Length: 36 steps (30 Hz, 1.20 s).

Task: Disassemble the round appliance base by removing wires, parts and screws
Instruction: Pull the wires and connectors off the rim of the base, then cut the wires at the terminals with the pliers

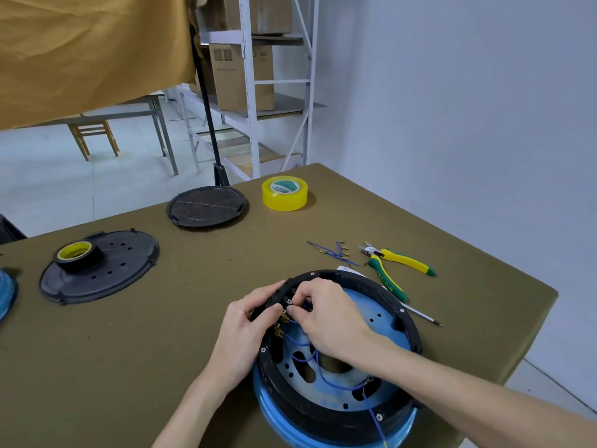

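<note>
Blue base (371, 313) with black ring (412, 331), blue wires (318, 367), yellow tape (284, 193), green-and-yellow pliers (394, 265), olive table (161, 334).

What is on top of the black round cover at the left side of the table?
A black tape roll with a yellow core stands on the black cover. The cover's surface under the roll is hidden.

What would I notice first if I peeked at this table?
Probably the big round blue and black appliance base at the near edge, with two hands busy inside it: the left hand grips the black rim while the right hand pinches at the blue wires. Next, the bright yellow tape roll at the far side, and the green and yellow pliers to the right.
</note>
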{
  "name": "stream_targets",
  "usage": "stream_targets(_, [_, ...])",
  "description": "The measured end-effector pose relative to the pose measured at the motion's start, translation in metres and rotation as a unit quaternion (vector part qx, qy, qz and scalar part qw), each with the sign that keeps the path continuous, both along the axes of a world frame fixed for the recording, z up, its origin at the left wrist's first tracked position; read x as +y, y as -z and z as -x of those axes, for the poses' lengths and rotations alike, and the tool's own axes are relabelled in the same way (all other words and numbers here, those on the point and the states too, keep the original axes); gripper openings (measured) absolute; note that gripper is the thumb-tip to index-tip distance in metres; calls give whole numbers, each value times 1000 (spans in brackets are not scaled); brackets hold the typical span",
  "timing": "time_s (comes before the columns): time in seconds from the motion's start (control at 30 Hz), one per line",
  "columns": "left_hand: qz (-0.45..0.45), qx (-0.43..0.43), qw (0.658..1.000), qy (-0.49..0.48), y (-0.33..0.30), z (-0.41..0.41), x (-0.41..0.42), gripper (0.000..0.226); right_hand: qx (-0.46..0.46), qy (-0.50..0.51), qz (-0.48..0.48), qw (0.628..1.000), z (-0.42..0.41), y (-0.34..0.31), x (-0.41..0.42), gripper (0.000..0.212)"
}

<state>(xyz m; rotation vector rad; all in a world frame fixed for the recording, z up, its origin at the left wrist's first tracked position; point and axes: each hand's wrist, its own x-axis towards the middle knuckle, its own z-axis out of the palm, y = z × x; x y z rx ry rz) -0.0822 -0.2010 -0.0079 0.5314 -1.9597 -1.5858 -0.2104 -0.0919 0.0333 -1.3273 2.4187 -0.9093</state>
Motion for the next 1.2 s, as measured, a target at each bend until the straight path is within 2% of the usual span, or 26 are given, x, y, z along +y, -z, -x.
stream_targets(0.1, [-15, 12, 1000, -3, 0, 2, 1, 35, 83, 20, -13, 996, -3, -2, 0, 15])
stream_targets(0.23, [-39, 6, 999, -7, -1, 6, 0, 38, 196, 12, -45, 979, 4, -20, 5, 34])
stream_targets(0.37, [-64, 10, 998, -4, -5, 8, 0, 37, 167, 34, 100, 980, 21, -39, 9, 34])
stream_targets(0.47, [-85, 14, 996, -9, -5, 8, 1, 45, 124, 110, 120, 979, 66, -44, 6, 28])
stream_targets(0.53, [-94, 18, 995, -10, -4, 9, 1, 43, 118, 159, 40, 979, 106, -39, 6, 23])
stream_targets(0.6, [-98, 19, 995, -11, -3, 9, 0, 36, 117, 194, -120, 966, 140, -26, 10, 56])
stream_targets(0.67, [-99, 13, 995, -12, -2, 10, -1, 37, 102, 216, -235, 942, 162, -12, 18, 83])
stream_targets(0.7, [-99, 10, 995, -13, -1, 10, -1, 38, 100, 219, -264, 934, 168, -5, 22, 88])
stream_targets(0.77, [-100, 7, 995, -16, -1, 10, -1, 38, 120, 209, -291, 926, 174, 4, 26, 86])
stream_targets(0.87, [-112, 10, 994, -17, -1, 10, 0, 38, 205, 168, -285, 921, 172, 9, 26, 66])
stream_targets(0.97, [-112, 9, 993, -18, -3, 10, 0, 38, 248, 153, -269, 918, 160, 9, 26, 58])
stream_targets(1.07, [-105, 7, 994, -15, -3, 9, 0, 38, 206, 146, -194, 948, 153, -5, 29, 47])
stream_targets(1.2, [-101, 5, 995, -12, -3, 9, -1, 38, 96, 99, -38, 990, 138, -44, 36, 37])
